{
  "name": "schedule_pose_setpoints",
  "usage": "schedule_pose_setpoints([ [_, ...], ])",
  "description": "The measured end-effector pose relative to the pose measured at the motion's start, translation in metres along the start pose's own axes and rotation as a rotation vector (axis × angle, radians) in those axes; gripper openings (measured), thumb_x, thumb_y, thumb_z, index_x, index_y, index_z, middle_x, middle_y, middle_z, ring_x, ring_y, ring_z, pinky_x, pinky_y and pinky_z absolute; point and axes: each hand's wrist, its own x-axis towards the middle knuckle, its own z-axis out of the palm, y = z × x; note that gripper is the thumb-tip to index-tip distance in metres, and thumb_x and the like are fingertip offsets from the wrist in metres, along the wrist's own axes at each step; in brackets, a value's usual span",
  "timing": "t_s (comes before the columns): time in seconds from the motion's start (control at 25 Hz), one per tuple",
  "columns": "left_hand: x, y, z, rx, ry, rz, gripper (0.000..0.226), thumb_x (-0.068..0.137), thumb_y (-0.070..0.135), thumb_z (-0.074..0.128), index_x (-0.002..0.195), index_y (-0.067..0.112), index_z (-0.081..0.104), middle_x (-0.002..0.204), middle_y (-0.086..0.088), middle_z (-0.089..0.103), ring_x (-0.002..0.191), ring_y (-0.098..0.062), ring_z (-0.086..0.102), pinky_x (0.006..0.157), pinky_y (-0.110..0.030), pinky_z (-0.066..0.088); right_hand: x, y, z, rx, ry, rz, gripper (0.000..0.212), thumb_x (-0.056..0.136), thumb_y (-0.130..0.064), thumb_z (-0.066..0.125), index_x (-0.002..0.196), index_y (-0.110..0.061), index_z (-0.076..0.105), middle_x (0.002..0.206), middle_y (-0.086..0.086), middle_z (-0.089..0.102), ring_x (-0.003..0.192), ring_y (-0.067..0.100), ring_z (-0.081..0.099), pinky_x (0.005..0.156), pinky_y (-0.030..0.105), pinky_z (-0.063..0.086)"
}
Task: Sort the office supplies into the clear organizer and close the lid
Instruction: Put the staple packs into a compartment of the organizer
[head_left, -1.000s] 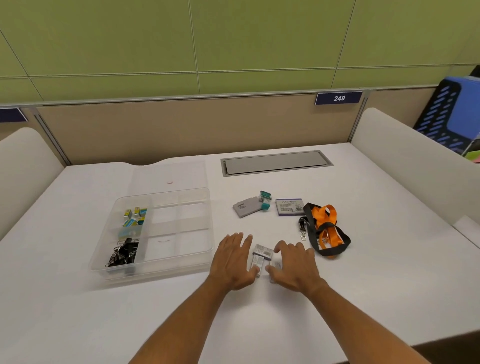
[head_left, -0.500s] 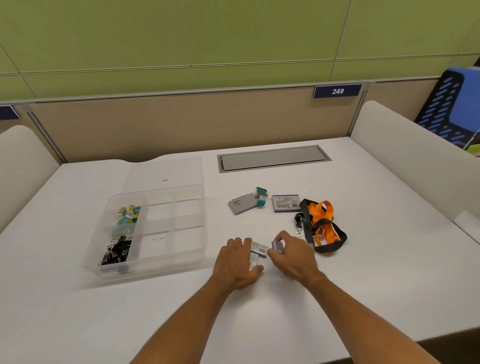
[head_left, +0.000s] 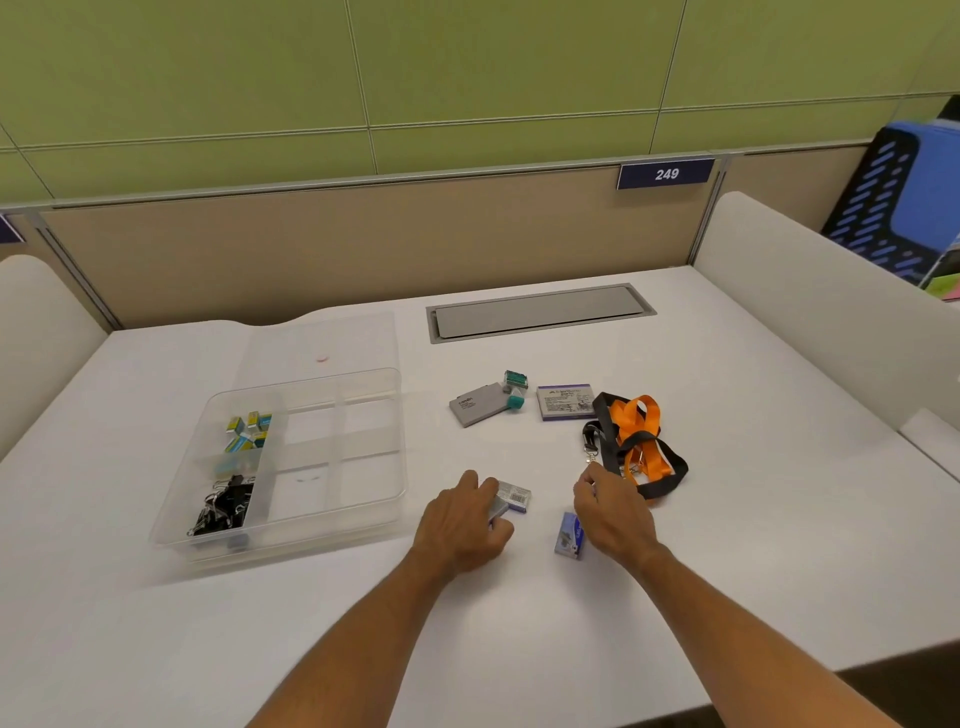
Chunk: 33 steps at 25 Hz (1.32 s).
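Observation:
The clear organizer (head_left: 399, 441) stands on the left of the white desk, with its clear lid (head_left: 322, 343) lying flat behind it. Small coloured boxes (head_left: 247, 431) and black binder clips (head_left: 223, 508) fill its two left compartments. My left hand (head_left: 460, 522) is shut on a small stack of staple boxes (head_left: 513, 498) just right of the organizer. My right hand (head_left: 613, 514) rests with curled fingers against a small blue box (head_left: 570, 535). Whether it grips that box is unclear.
Further back lie a grey card case (head_left: 478, 406), a teal stamp (head_left: 515, 387) and a purple-edged box (head_left: 565, 401). Orange and black lanyards (head_left: 641, 447) lie beside my right hand. A grey cable hatch (head_left: 540, 313) sits near the partition, and white dividers flank the desk.
My hands have drawn apart. The left one kept the stack of staple boxes, and the right one shifted right with one blue box, now low beside its thumb.

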Motion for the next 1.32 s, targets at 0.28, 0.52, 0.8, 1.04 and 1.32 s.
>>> schedule_pose_setpoints([
  [0.28,0.022,0.005,0.0,-0.141,0.006,-0.012,0.015,0.089,0.025,0.043,0.102,0.018,0.044,0.103,-0.01,0.059,0.084,-0.023,0.057,0.071,-0.034,0.051,-0.011,0.002,0.002,-0.043,-0.042,-0.049,0.017,0.101,-0.031,0.037,0.095,-0.017,0.044,0.081,-0.001,0.056,0.079,0.013,0.06,0.057,0.022,0.047],
  [0.52,0.038,0.009,0.009,-0.062,-0.106,-0.002,0.053,0.084,0.041,0.054,0.13,0.021,0.038,0.122,-0.008,0.049,0.111,-0.025,0.053,0.087,-0.034,0.051,-0.016,0.015,0.006,-0.3,-0.217,-0.074,0.067,0.082,-0.068,0.051,0.134,-0.027,0.04,0.135,0.003,0.044,0.113,0.022,0.057,0.088,0.032,0.05],
  [0.8,0.046,0.016,0.017,0.06,-0.106,0.009,0.069,0.082,0.061,0.056,0.138,0.027,0.034,0.133,-0.008,0.04,0.118,-0.023,0.046,0.095,-0.036,0.047,-0.014,0.021,0.006,-0.314,-0.227,-0.149,0.065,0.072,-0.069,0.06,0.117,-0.026,0.041,0.11,-0.003,0.053,0.091,0.013,0.055,0.078,0.025,0.05],
  [1.04,0.045,0.018,0.016,0.118,-0.25,0.069,0.049,0.094,0.044,0.048,0.137,0.023,0.037,0.13,-0.009,0.043,0.113,-0.023,0.047,0.089,-0.035,0.047,-0.011,0.015,0.003,-0.23,-0.252,-0.1,0.066,0.069,-0.061,0.067,0.116,-0.028,0.033,0.095,-0.003,0.053,0.081,0.016,0.059,0.068,0.024,0.053],
  [1.32,0.034,0.007,-0.005,0.01,-0.113,0.029,0.032,0.1,0.041,0.032,0.113,0.016,0.047,0.104,-0.008,0.052,0.081,-0.016,0.048,0.069,-0.029,0.042,-0.002,-0.012,0.001,-0.082,-0.104,-0.062,0.035,0.085,-0.044,0.057,0.108,-0.027,0.036,0.091,-0.002,0.054,0.076,0.015,0.056,0.063,0.022,0.048],
])
